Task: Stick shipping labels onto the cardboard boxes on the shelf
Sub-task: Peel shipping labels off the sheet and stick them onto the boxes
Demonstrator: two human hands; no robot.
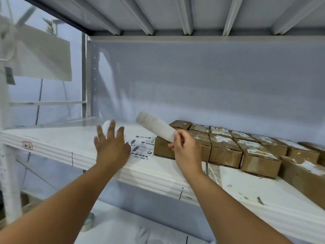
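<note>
Several small cardboard boxes (225, 152) stand in rows on the right half of the white shelf (58, 145), most with torn white paper on their lids. A stack of shipping labels (143, 147) with barcodes lies flat on the shelf just left of the boxes. My right hand (184, 148) pinches the lower end of a curled white label strip (155, 126) that sticks up and to the left above the nearest box. My left hand (111, 147) hovers with fingers spread over the left edge of the label stack. A crumpled white paper (106, 126) shows behind its fingertips.
The shelf above (193, 16) hangs low overhead. A grey back panel (211, 81) closes the rear. Below, a lower shelf (123, 231) holds a tape roll (88, 223). A white upright post (7, 173) stands at the left. Paper scraps (258, 199) dot the shelf front.
</note>
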